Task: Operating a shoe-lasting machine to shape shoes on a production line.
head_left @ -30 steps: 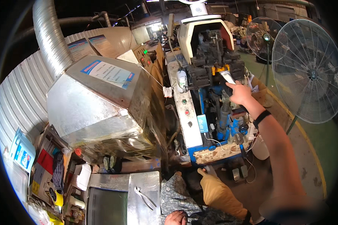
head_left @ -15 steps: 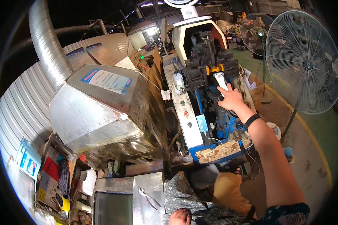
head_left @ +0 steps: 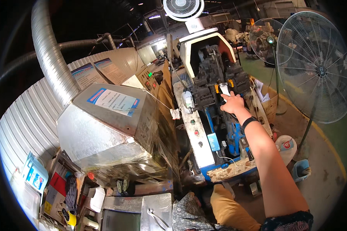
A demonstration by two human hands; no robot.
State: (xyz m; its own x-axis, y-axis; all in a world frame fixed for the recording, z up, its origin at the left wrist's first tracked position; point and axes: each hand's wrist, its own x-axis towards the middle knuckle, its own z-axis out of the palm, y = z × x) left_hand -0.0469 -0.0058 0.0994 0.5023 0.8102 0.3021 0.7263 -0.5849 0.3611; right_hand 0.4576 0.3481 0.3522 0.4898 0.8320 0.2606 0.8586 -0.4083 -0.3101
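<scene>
My right hand [head_left: 234, 104] reaches forward into a black and blue machine [head_left: 210, 71]. Its fingers lie around the near end of a long white shoe-shaped piece [head_left: 224, 89], whose far end sits between two yellow parts [head_left: 231, 83] of the machine. The hand covers the piece's near end, and dark machine blocks surround the far end. A black band [head_left: 248, 122] circles my right wrist. My left hand is out of view.
Red and green buttons line the white side panel [head_left: 196, 133], with a spray bottle [head_left: 187, 100] at its far end. Left stands a metal hood [head_left: 100, 123] with a duct. Pliers [head_left: 157, 218] lie on a metal top. A large fan [head_left: 320, 71] stands right.
The view has shifted, so the machine sits lower. The yellow parts have moved apart and now flank the white piece. My left hand has left the lower edge of the picture.
</scene>
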